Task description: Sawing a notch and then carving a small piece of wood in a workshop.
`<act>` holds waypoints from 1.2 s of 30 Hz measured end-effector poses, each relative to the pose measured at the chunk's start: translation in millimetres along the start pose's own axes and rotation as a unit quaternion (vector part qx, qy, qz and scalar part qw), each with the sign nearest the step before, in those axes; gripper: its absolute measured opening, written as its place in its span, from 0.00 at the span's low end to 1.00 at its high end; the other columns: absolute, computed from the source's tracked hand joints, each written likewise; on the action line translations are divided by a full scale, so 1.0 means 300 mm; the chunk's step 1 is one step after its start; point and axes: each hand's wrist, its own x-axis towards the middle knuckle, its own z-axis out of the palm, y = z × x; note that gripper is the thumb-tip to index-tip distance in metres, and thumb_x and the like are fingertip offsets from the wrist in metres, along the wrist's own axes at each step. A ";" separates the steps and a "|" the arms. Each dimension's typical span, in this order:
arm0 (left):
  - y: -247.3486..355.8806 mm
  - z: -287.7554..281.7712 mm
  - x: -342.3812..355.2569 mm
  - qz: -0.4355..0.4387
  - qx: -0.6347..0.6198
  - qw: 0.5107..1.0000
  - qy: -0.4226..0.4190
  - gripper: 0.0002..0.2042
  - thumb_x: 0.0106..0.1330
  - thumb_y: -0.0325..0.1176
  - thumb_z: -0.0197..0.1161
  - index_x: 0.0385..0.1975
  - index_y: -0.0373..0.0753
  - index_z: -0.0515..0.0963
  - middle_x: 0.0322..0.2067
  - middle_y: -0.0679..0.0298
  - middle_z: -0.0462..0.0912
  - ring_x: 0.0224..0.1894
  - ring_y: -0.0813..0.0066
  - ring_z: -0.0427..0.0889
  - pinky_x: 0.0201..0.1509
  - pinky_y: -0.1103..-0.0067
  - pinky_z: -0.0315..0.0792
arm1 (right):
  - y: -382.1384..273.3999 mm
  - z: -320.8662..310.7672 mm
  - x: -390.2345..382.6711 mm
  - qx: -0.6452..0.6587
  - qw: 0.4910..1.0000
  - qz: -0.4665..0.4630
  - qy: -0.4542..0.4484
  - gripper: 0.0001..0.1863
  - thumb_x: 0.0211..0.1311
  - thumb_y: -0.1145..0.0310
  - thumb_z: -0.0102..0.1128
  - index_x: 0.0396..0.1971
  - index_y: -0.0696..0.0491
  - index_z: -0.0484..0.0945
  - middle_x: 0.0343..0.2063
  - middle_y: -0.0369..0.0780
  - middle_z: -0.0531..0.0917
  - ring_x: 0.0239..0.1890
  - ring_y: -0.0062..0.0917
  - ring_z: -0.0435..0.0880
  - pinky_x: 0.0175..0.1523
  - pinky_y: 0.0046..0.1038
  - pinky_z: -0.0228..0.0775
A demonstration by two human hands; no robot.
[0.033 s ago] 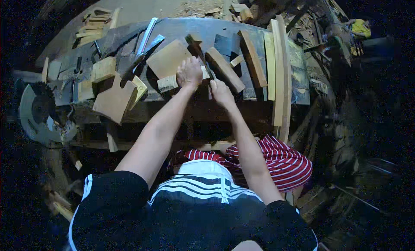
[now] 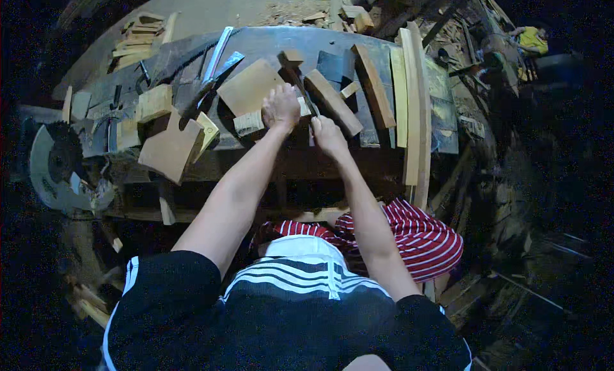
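Observation:
My left hand (image 2: 281,107) grips a pale wooden block (image 2: 249,123) from above, pressing it to the workbench; part of the block is hidden beneath the hand. My right hand (image 2: 329,135) is closed around the near end of a slim dark tool (image 2: 303,87). This tool slants away across the block's right end and has a brown wooden piece at its far end; its exact kind is unclear. A flat brown board (image 2: 251,86) lies just beyond my left hand. Right of the tool is a thick wooden bar (image 2: 334,102).
The workbench (image 2: 281,37) carries a metal rule (image 2: 218,54), a handsaw (image 2: 179,64), a clamp (image 2: 143,73) and a notched board (image 2: 169,147). Long planks (image 2: 414,109) overhang its right side. A circular blade (image 2: 59,158) stands at left. A person in yellow (image 2: 533,41) is far right.
The far end of the slim tool has tilted slightly, showing more of its brown wooden piece. Both my hands keep nearly the same place.

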 end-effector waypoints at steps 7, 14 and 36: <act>0.029 -0.026 -0.011 0.079 0.026 0.995 0.048 0.09 0.63 0.40 0.49 0.29 0.44 0.74 0.30 0.63 0.76 0.36 0.66 0.75 0.37 0.68 0.66 | -0.047 -0.075 -0.083 -0.029 0.998 -0.004 0.054 0.19 0.66 0.56 0.38 0.32 0.56 0.74 0.31 0.53 0.78 0.38 0.50 0.76 0.42 0.46 0.65; 0.044 -0.069 -0.047 0.130 -0.001 0.987 0.094 0.07 0.62 0.38 0.49 0.27 0.45 0.73 0.30 0.63 0.76 0.35 0.64 0.75 0.37 0.67 0.66 | -0.027 0.040 -0.196 0.116 0.976 -0.021 0.182 0.19 0.66 0.58 0.37 0.25 0.55 0.72 0.23 0.50 0.76 0.30 0.47 0.77 0.34 0.42 0.64; 0.133 -0.412 0.016 0.046 -0.157 0.984 -0.069 0.15 0.68 0.42 0.37 0.33 0.46 0.73 0.26 0.51 0.79 0.32 0.47 0.79 0.35 0.58 0.69 | -0.085 -0.013 -0.233 -0.065 0.917 -0.187 0.346 0.07 0.60 0.65 0.50 0.30 0.51 0.75 0.16 0.46 0.75 0.17 0.40 0.76 0.20 0.37 0.64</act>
